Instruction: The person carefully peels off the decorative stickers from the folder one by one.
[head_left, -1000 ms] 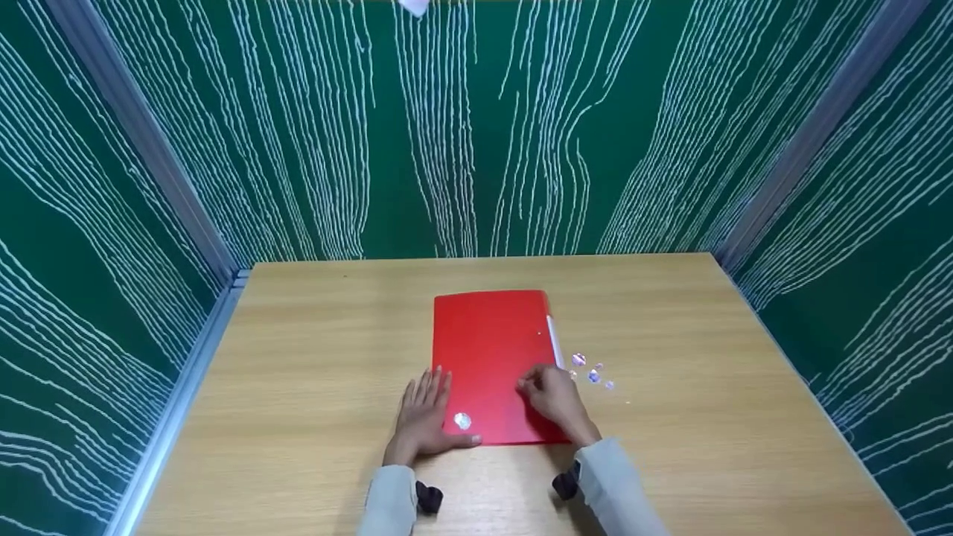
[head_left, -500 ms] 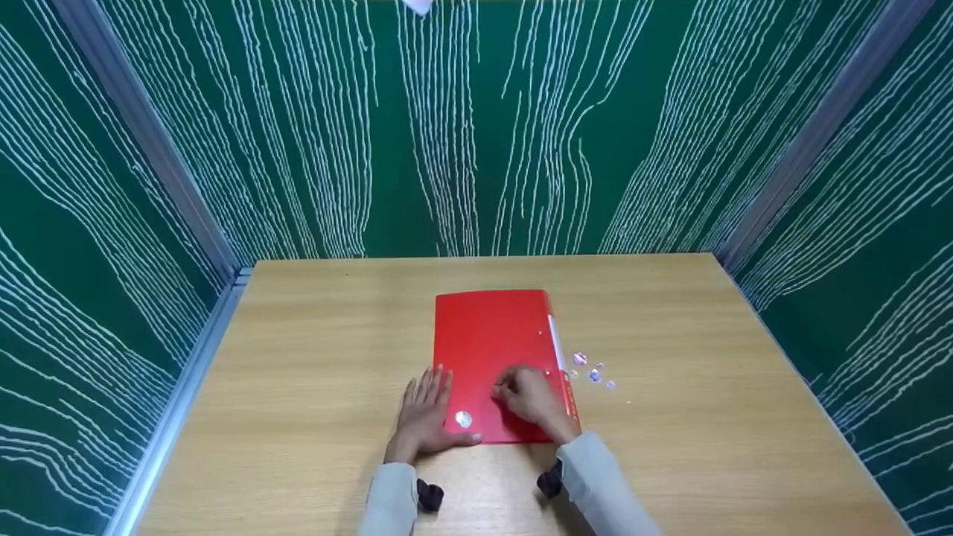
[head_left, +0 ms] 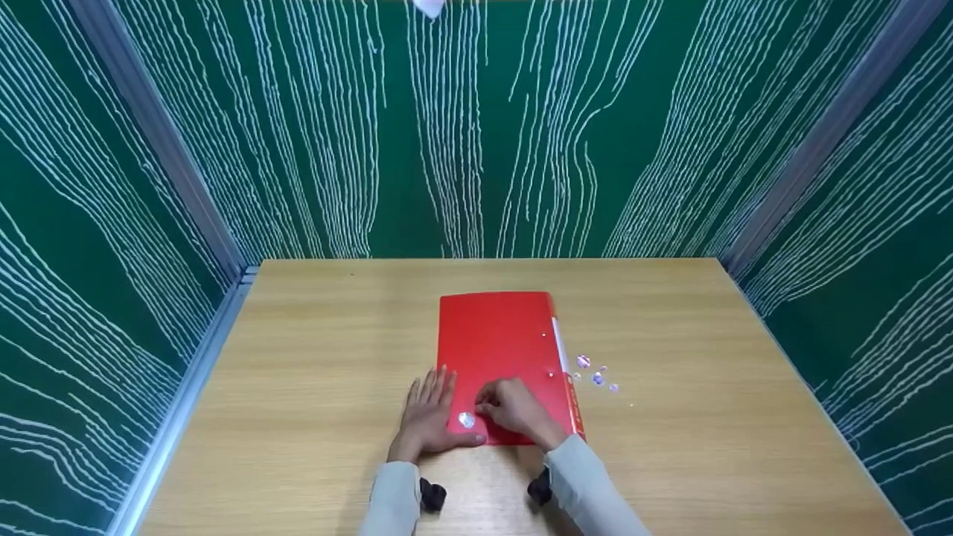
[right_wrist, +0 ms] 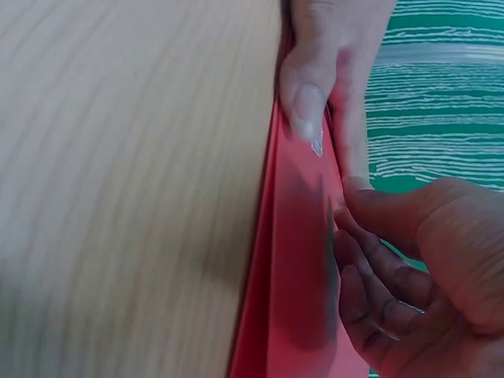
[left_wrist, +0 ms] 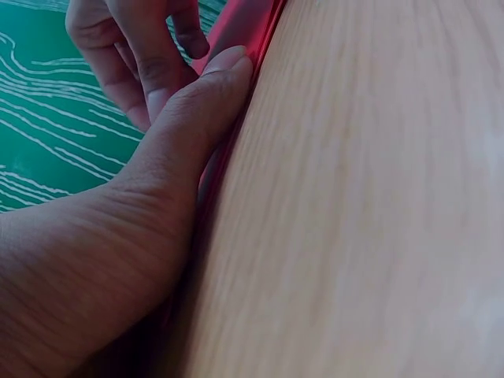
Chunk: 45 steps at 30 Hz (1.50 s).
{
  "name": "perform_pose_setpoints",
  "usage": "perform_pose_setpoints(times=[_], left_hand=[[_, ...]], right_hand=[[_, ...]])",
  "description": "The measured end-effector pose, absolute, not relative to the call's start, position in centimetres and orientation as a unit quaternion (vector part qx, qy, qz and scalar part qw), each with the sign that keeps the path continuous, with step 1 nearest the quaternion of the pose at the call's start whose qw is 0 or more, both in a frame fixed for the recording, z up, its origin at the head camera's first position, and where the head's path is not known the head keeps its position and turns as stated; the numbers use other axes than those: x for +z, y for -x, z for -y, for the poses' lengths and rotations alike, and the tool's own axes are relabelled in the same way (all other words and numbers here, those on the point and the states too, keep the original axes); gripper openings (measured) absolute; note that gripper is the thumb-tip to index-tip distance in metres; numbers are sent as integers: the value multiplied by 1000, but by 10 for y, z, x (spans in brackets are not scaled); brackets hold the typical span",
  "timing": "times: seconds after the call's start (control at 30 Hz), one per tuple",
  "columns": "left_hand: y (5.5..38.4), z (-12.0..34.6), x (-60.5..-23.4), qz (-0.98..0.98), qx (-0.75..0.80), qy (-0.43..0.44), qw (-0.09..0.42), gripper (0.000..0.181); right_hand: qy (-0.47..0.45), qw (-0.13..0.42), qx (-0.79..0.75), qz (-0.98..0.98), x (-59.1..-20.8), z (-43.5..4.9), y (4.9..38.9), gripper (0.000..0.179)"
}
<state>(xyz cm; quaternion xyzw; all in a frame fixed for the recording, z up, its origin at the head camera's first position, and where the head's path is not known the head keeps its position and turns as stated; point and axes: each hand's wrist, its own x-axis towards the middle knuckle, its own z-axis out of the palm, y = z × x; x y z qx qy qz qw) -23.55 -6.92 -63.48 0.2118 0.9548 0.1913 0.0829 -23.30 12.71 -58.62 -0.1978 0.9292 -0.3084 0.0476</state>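
Observation:
A red folder point(head_left: 495, 327) lies flat on the table. My left hand point(head_left: 428, 420) is spread over its lower left corner; the thumb point(left_wrist: 224, 75) presses along the near edge. My right hand point(head_left: 514, 409) is above the lower middle of the folder, thumb and index fingertips point(right_wrist: 358, 185) together and the other fingers curled. They seem to pinch a tiny shiny piece, mostly hidden by the fingertips. Just left of them, a round silvery sticker point(head_left: 466, 420) sits on the folder, near the left thumb; in the right wrist view, a shiny bit point(right_wrist: 317, 146) shows beside that thumb.
Several small shiny purplish pieces point(head_left: 598, 378) lie on the table point(head_left: 692, 417) just right of the folder's spine. Green walls point(head_left: 409, 149) with white wavy lines enclose the table at the back and sides.
My right hand has moved left and slightly down across the folder, from near the spine to beside the silvery sticker. The left hand stays in place on the folder.

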Motion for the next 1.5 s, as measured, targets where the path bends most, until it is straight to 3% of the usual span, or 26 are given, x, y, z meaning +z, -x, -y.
perform_pose_setpoints(times=[0.53, 0.8, 1.5], left_hand=[[239, 69, -638, -960, 164, -214, 72, 126], [236, 69, -633, -953, 194, -218, 77, 124], [236, 69, -632, -959, 167, -217, 78, 123]], right_hand=[[232, 64, -324, -915, -584, -116, 231, 7], [255, 31, -312, -915, -588, -114, 232, 8], [203, 66, -312, -926, -592, -110, 231, 5]])
